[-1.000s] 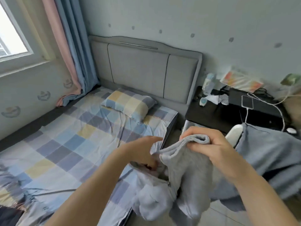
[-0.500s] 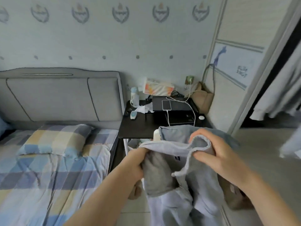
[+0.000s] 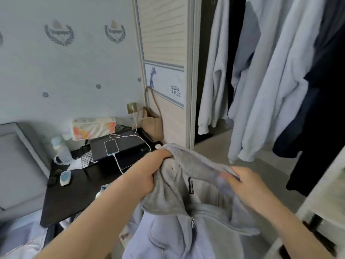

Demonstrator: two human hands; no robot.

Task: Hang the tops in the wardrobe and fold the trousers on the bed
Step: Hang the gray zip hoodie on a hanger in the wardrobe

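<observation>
A pale grey-blue zip-up hooded top (image 3: 186, 227) hangs in front of me, its grey-lined hood spread between my hands. My left hand (image 3: 149, 171) grips the hood's left edge. The hood's right edge is held in my right hand (image 3: 248, 186). The open wardrobe (image 3: 214, 71) stands ahead on the right, with several pale tops (image 3: 265, 81) and a dark garment (image 3: 324, 109) hanging inside. No hanger shows in the top I hold. Only the grey headboard (image 3: 16, 165) and a sliver of the bed show at the lower left.
A black bedside table (image 3: 74, 199) stands left of the wardrobe, carrying a phone on a white cable (image 3: 111, 147), a tissue box (image 3: 93, 128), a bottle (image 3: 61, 150) and a laptop. A beige bag (image 3: 152, 124) hangs by the wardrobe door (image 3: 164, 71). White furniture (image 3: 326, 193) is at the right.
My view has swung right from the bed to the open wardrobe. The top has come along in both hands, and the hood is now stretched wider between them.
</observation>
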